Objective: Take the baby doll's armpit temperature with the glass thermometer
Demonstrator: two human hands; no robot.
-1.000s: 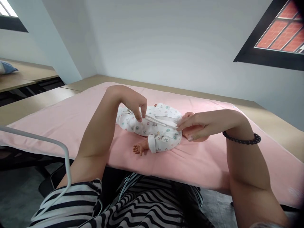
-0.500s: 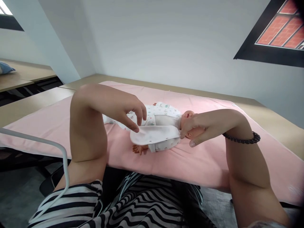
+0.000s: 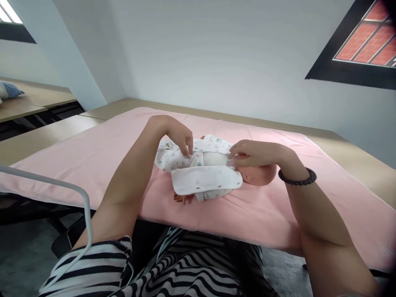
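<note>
The doll's romper [image 3: 173,156] is white with a tiny scattered print in teal, green and a bit of pinkish red. The opened front flap [image 3: 206,181] shows its plain white inside (just a few faint specks near the edge). The doll [image 3: 261,173] itself is a peachy pink plastic tone, and its chest looks greyish white. The sheet [image 3: 93,152] under it is a flat pastel pink, and the tabletop [image 3: 40,136] around that is light tan wood. The bracelet [image 3: 297,179] is made of black beads. The shirt [image 3: 173,268] is black and white stripes. The cable [image 3: 62,187] is white.
</note>
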